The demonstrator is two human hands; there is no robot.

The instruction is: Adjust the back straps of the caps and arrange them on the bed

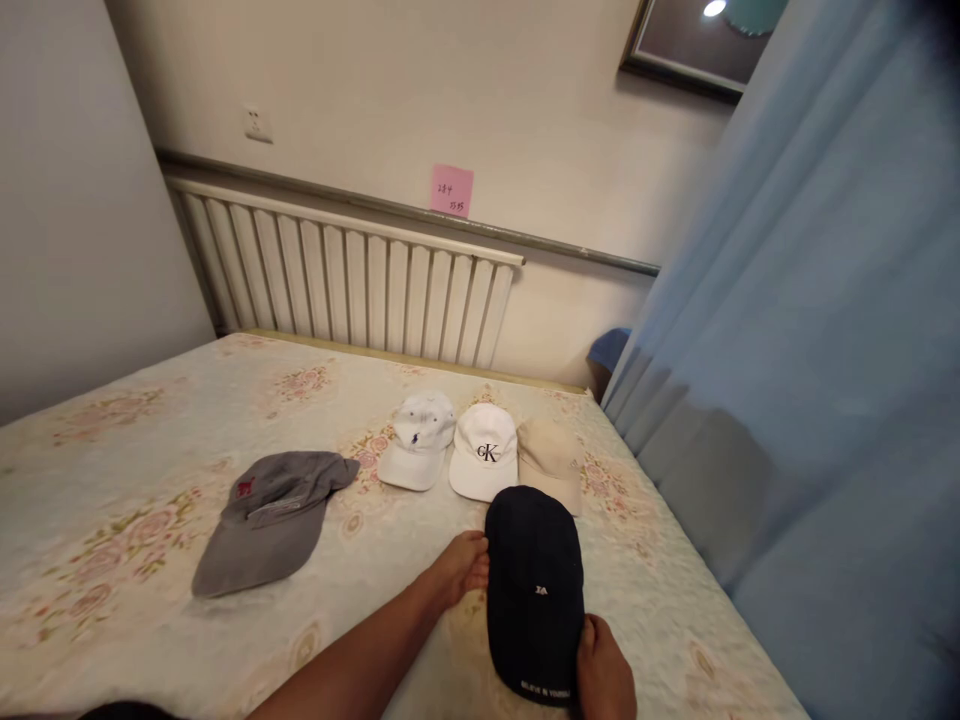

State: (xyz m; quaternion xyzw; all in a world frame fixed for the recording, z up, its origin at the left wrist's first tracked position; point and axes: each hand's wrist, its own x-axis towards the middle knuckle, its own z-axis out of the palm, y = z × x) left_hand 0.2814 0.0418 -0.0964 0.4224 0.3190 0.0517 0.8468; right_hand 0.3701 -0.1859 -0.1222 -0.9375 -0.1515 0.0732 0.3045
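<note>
A dark navy cap [534, 590] with small white lettering lies on the floral bedspread [135, 480] close to me. My left hand [463, 567] pinches its left edge, fingers curled against the fabric. At the near right side of the brim, my right hand [604, 672] grips the cap from below. Beyond it, three caps sit in a row: a white cap [418, 438] with a small logo, a white cap [486, 450] with black letters, and a beige cap [551, 460]. A grey cap [271, 515] with a red mark lies apart to the left.
A white radiator [345, 270] runs along the wall behind the bed, with a pink sticky note [451, 190] above it. A pale blue curtain [810, 380] hangs along the bed's right side. A framed picture [697, 40] is on the wall at upper right.
</note>
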